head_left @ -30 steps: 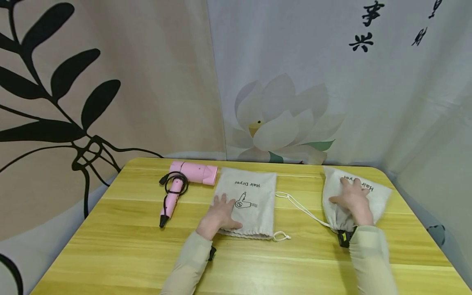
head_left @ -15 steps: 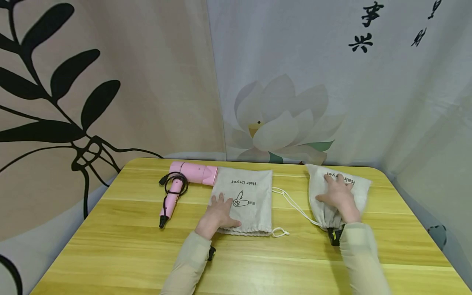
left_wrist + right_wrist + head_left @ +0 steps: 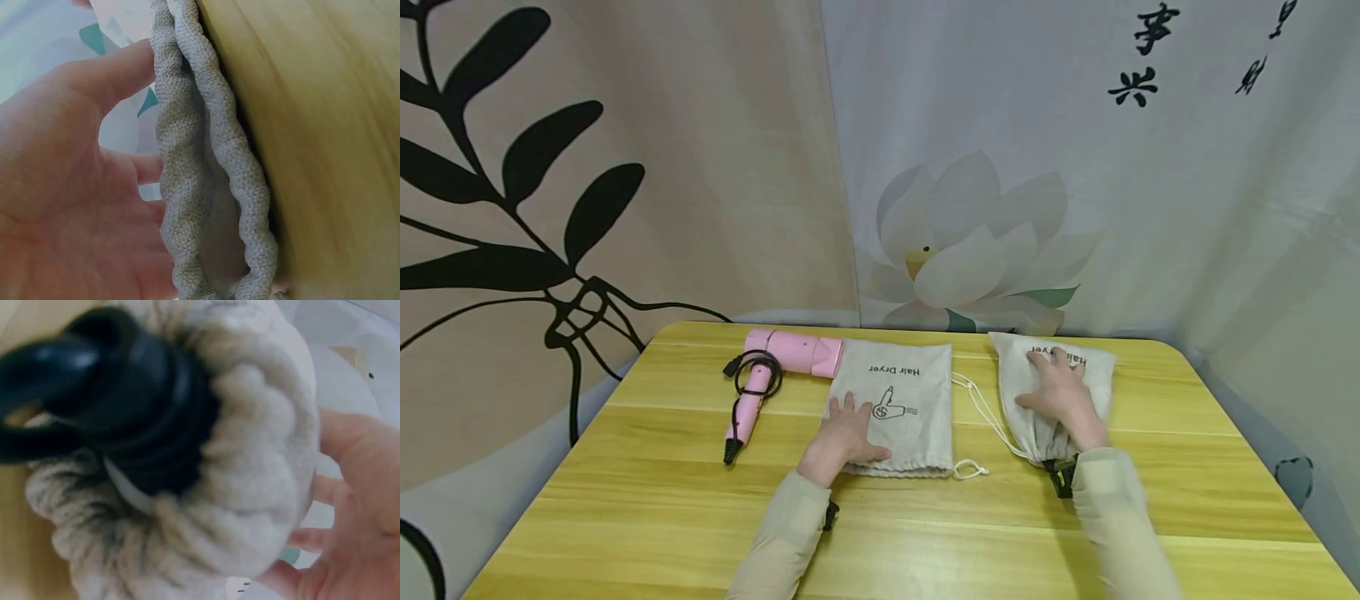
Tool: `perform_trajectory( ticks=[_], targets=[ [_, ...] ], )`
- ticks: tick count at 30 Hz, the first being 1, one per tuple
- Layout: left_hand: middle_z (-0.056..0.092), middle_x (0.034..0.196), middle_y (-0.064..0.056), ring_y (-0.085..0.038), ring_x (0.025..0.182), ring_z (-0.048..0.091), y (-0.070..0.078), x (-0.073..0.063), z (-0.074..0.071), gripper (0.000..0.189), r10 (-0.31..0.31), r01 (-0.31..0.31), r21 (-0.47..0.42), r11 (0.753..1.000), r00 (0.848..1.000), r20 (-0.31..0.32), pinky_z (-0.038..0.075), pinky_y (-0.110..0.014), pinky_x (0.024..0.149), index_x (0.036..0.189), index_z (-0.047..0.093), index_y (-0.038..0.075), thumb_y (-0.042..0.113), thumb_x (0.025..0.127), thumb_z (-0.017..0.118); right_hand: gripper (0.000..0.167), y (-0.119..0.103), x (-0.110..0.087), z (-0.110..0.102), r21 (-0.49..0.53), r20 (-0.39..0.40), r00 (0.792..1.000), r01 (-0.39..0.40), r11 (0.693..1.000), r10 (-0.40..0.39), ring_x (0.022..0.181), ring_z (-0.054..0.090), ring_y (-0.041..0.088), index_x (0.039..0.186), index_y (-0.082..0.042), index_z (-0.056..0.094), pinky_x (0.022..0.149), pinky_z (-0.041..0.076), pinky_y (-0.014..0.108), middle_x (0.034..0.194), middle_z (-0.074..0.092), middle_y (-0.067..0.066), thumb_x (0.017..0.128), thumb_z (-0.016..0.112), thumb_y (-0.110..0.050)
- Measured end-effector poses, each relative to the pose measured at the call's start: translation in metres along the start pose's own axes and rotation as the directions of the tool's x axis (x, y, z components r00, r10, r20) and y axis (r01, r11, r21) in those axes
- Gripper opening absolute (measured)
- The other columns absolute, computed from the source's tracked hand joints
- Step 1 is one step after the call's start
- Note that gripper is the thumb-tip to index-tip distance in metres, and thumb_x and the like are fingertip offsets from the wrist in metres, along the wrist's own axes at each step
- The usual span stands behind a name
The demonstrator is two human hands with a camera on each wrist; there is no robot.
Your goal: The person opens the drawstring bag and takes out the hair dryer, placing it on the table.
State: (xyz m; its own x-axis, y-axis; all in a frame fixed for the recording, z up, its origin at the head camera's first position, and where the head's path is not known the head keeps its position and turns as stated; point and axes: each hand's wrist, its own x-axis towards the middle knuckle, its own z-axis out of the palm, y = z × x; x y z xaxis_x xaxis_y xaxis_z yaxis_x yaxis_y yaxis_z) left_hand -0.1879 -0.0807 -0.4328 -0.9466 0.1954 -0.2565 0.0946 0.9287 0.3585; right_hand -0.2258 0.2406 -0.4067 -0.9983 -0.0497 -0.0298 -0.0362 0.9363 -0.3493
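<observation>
One flat bag [image 3: 910, 429], second bag [image 3: 1033, 429] around black object [image 3: 150, 412].

Two bags [image 3: 917, 429] [image 3: 1033, 432], one pink dryer [image 3: 801, 352]

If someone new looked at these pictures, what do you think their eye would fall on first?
Probably the pink hair dryer on the left of the table, a black cord coiled over it. Next, perhaps, the flat grey bag beside it, and the gathered bag further right, a black end poking out of it.
</observation>
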Motion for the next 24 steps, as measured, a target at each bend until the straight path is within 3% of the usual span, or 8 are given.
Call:
perform_trajectory(
  ticks=[24],
  targets=[
    [0.022,0.152,-0.031,-0.053,0.14,0.018,0.001,0.001,0.001,0.085,0.003,-0.003,0.003,1.0,1.0,-0.016,0.029,-0.062,0.109,0.141,0.041,0.001,0.044,0.076,0.075,0.075,-0.033,0.013,0.016,-0.006,-0.016,0.998,0.053,0.999,-0.053,0.125,0.023,0.065,0.142,-0.007,0.039,0.078,0.049,0.064,0.148,0.02,0.032,0.078,0.074,-0.025]
  ],
)
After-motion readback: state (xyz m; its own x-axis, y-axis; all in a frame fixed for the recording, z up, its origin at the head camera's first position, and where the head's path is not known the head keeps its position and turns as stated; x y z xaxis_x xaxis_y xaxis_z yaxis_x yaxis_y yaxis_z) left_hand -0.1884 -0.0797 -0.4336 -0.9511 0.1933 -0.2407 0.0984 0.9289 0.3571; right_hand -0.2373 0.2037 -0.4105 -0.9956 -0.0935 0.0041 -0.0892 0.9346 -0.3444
